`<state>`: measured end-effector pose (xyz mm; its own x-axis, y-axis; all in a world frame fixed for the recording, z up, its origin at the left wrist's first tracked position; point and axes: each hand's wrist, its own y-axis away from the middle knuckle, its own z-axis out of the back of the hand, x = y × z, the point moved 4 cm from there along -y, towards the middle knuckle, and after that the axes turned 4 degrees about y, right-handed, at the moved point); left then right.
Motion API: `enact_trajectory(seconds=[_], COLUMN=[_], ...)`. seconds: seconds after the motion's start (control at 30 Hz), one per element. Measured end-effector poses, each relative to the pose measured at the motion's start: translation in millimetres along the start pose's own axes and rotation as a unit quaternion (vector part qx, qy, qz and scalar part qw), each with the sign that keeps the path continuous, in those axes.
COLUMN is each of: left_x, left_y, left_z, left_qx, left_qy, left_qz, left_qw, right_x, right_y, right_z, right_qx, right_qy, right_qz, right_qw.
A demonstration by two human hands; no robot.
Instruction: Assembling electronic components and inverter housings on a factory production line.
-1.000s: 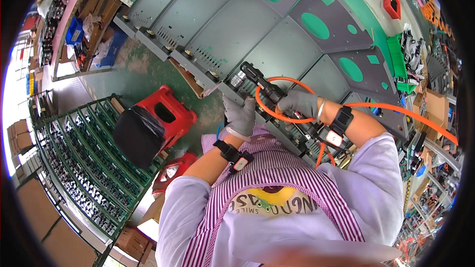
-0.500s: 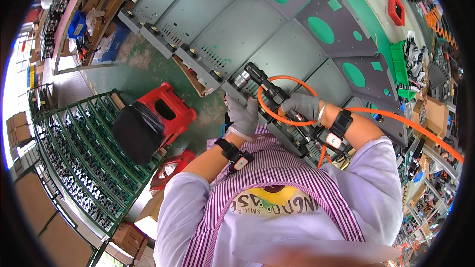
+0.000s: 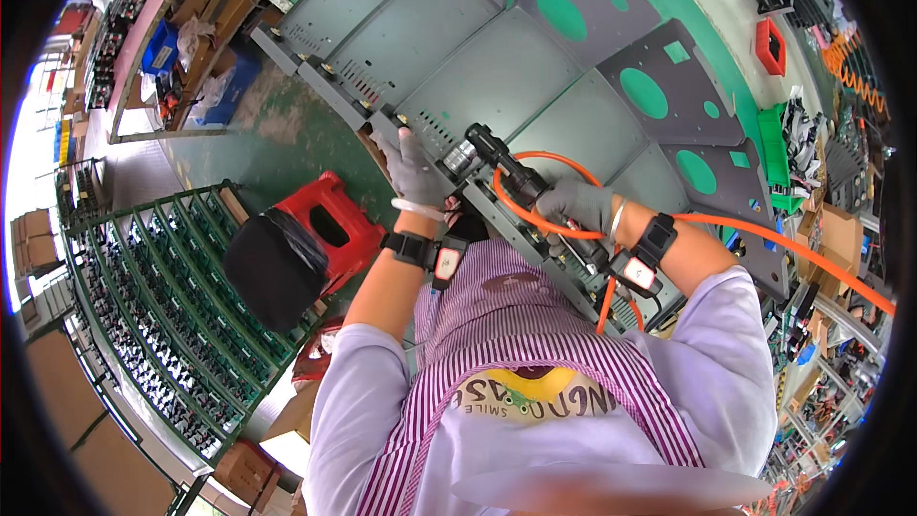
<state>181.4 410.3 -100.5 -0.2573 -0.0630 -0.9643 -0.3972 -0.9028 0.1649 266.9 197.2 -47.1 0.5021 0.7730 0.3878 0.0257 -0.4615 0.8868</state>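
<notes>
Right hand (image 3: 576, 204) grips the tool (image 3: 516, 172); left hand (image 3: 413, 172) is at the panel (image 3: 482, 86), grip unclear. Tooling seems underway; next needs steady alignment.

The stool (image 3: 304, 248) stands right of the rack (image 3: 153, 207) and left of the power tool (image 3: 516, 172).

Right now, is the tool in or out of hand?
In hand: the gloved right hand grips the black tool, whose silver end juts beyond.
</notes>
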Motion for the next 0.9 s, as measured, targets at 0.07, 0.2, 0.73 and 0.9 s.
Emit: enact_trajectory(seconds=[0.07,0.2,0.73,0.9], left_x=[12.2,19.3,-14.5,-17.4], left_y=[-0.4,0.2,0.4,-1.7], left_z=[-5.3,-7.0,-4.5,-3.4], left_qx=[-0.029,-0.011,0.048,0.072], left_qy=[0.031,-0.047,-0.073,-0.077], left_qz=[0.097,0.100,0.065,-0.026], left_qw=[0.994,0.994,0.994,0.994], right_x=[0.5,5.5,13.9,58.0], right_y=[1.0,2.6,5.8,0.1], right_z=[-0.3,-2.6,-14.6,-12.3], right_qx=[-0.009,-0.001,-0.033,-0.007], right_qy=[-0.011,-0.002,-0.030,-0.105], right_qz=[-0.047,-0.032,-0.051,0.082], right_qw=[0.999,0.999,0.998,0.991])
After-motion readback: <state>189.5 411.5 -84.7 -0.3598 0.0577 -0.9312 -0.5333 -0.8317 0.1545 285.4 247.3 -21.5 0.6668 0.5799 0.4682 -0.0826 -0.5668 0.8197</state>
